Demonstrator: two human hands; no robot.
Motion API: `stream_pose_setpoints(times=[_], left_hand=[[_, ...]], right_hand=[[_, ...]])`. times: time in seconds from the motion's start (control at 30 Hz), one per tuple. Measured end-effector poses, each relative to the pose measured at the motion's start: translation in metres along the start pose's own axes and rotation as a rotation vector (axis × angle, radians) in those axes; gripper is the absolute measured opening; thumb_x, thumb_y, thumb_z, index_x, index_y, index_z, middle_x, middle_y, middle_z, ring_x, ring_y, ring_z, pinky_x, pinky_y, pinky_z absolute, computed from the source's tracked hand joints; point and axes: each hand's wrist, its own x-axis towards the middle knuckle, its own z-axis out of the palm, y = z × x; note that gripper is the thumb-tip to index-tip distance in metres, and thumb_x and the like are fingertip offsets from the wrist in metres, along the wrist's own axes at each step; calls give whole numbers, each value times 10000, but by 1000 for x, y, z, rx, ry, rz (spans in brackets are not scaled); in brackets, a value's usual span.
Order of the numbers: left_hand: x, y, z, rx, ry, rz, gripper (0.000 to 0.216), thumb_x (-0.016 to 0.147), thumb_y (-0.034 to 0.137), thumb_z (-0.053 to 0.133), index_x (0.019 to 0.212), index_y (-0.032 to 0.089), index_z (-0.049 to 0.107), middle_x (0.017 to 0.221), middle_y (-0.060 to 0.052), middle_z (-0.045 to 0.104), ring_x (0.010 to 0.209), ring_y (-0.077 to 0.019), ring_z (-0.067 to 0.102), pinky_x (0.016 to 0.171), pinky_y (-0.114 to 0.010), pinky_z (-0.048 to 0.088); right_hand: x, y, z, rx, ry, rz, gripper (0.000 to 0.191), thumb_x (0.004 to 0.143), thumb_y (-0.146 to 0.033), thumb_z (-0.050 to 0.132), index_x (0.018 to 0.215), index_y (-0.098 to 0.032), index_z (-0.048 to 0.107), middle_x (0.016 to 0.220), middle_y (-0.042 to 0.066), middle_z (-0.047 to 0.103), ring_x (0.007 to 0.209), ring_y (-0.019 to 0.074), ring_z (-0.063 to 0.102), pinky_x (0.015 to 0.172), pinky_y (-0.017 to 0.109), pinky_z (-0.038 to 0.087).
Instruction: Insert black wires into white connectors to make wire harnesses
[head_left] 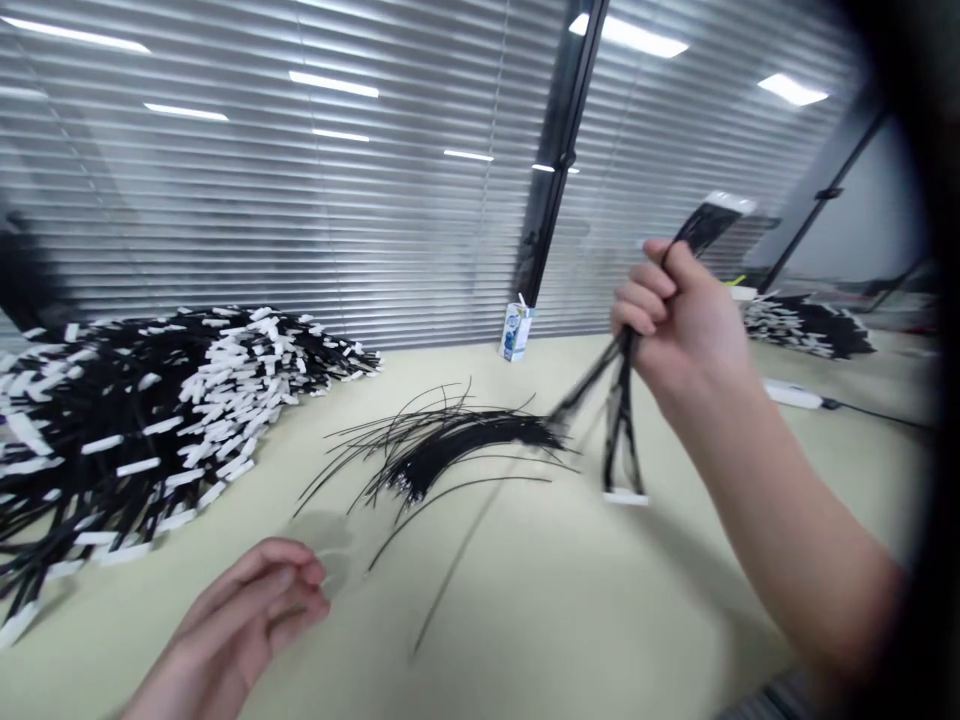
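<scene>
My right hand (671, 310) is raised above the table, closed in a fist round a small bundle of black cables with white connectors (622, 420); one end hangs below the fist, the other sticks up past it, both blurred by motion. A thin strand trails from it toward the loose bundle of black cables (450, 440) lying in the middle of the table. My left hand (255, 610) hovers low near the front edge, its fingers loosely curled together, with nothing visible in them.
A large heap of black cables with white connectors (150, 420) covers the left of the beige table (525, 620). A small drink carton (516, 332) stands at the back by the blinds. Another cable heap (810, 325) and a white power strip (791, 393) lie far right.
</scene>
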Motion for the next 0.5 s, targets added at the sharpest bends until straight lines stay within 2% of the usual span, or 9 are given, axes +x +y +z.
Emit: stream_pose_setpoints(times=[0.13,0.27,0.37,0.47,0.5], left_hand=[[5,2,-1,28,-31,-38,79,855,285,606,902,263,666,894,-20,642,893,-205,590,841,-304,527],[4,3,6,217,-48,9,120,879,335,570,893,272,671,888,-22,636,905,-216,586,839,-305,515],[2,-7,16,551,-165,155,175,883,388,556,894,281,693,893,-40,650,912,-224,598,830,-284,515],[-1,-17,38,826,-222,392,217,893,361,543,1067,358,673,1159,-17,639,1113,-234,568,990,-305,452],[-1,-17,49,917,-282,439,264,900,337,536,1136,387,643,1229,0,619,1162,-226,551,1034,-313,419]], right_hand=[[29,-6,-83,-126,44,310,126,950,-173,475,927,-98,574,578,-92,307,393,12,216,346,146,94],[49,9,-149,-81,186,373,145,942,-256,516,919,-123,567,657,-56,485,429,16,378,358,124,302],[57,24,-173,5,287,353,189,946,-295,505,998,-127,575,826,5,583,591,61,532,498,182,463],[62,39,-174,80,355,321,233,931,-315,530,1074,-135,569,956,41,604,729,109,591,613,255,523],[63,44,-171,100,366,315,248,928,-319,534,1091,-135,566,978,47,604,756,120,598,634,271,529]])
